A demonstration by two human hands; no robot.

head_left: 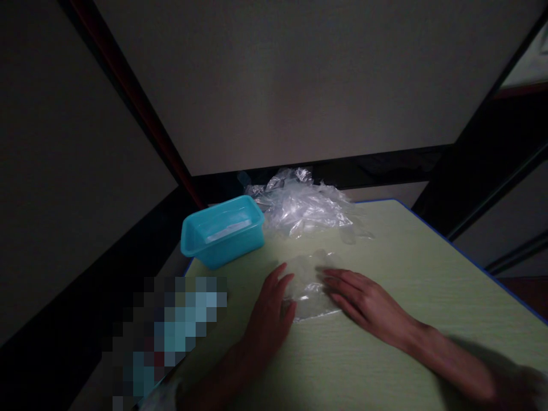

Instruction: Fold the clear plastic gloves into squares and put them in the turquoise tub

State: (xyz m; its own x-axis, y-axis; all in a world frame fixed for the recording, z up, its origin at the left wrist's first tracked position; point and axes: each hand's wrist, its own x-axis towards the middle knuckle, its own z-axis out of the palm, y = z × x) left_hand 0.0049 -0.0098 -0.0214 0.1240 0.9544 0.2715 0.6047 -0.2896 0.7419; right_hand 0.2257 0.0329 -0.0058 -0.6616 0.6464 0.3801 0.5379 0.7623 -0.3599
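Nearest, two forearms (445, 354), cut off by the frame. Leftmost, one pixelated patch (184, 325), unreadable. Next, one turquoise tub (233, 250), contents unclear. Left hand (269, 308), fingers spread, at one clear plastic bag (307, 299) flat on the table (428, 257). Behind, one plastic heap (306, 208), too tangled to count. Right hand (359, 299), fingers slightly apart, at the bag's right side; can't tell whether pressing.

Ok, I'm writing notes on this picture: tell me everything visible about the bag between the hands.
The bag is thin, see-through and shiny, apparently plastic, with wrinkles. It lies spread flat on the pale green table. The left hand is at its left edge; the right hand overlaps its right side. No contents show.
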